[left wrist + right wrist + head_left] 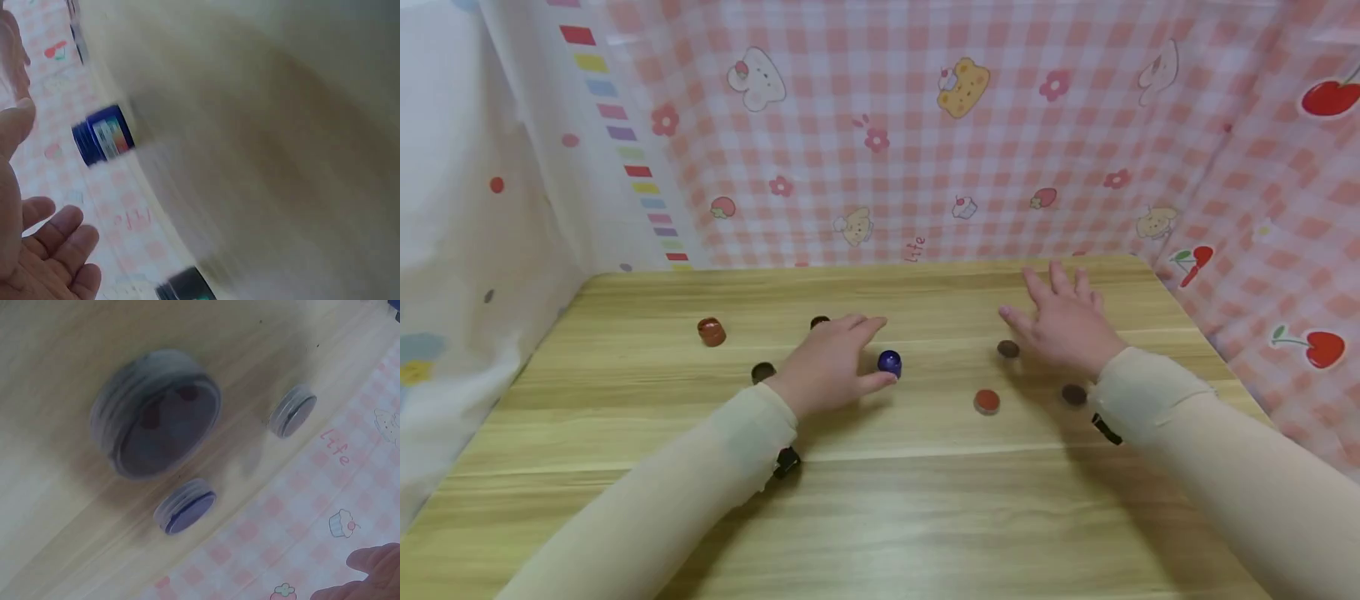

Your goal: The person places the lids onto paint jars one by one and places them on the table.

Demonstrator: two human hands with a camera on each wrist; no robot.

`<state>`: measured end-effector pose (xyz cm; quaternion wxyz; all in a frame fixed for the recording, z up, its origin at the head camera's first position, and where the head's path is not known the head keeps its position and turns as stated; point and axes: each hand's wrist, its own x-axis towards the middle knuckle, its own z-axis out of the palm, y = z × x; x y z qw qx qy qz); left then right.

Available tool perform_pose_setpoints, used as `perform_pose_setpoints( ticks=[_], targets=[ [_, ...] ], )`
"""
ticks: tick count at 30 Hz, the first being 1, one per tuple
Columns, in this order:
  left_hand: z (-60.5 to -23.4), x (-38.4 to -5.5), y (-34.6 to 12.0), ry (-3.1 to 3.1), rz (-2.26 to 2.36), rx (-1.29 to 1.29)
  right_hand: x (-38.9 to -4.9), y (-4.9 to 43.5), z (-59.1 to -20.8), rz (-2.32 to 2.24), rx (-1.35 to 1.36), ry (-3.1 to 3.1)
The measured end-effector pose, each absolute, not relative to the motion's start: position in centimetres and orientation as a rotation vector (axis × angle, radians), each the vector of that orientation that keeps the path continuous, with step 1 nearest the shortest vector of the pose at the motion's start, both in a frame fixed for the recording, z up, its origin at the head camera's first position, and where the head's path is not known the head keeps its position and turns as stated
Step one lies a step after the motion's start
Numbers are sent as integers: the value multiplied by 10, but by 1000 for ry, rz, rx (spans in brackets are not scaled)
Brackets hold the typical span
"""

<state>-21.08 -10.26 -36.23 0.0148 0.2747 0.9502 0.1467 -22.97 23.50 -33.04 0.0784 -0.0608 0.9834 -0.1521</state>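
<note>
My left hand [831, 367] reaches over the table with thumb and fingers spread apart. Close to its fingertips stands a small dark blue jar [890, 363] with a threaded neck and a coloured label. In the left wrist view the blue jar [105, 136] is apart from the fingers. Dark jars [763, 372] [820, 320] sit beside and behind this hand, the far one partly hidden. My right hand [1067, 329] hovers with fingers spread, holding nothing. Near it lie flat round lid-like pieces with ribbed sides: a red one [987, 402] and dark ones [1008, 349] [1074, 394].
A reddish-brown jar [711, 332] stands at the left on the wooden table [910, 517]. Patterned cloth [880, 100] hangs along the back edge and both sides. A black device [787, 462] shows under the left sleeve, another [1107, 428] under the right.
</note>
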Motion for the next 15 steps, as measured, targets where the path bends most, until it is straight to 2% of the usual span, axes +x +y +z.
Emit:
perform_pose_setpoints(
  ticks=[15],
  targets=[
    [-374,-226,-79,2761,537,576,-231,250,-324,-427,-151,2946]
  ],
)
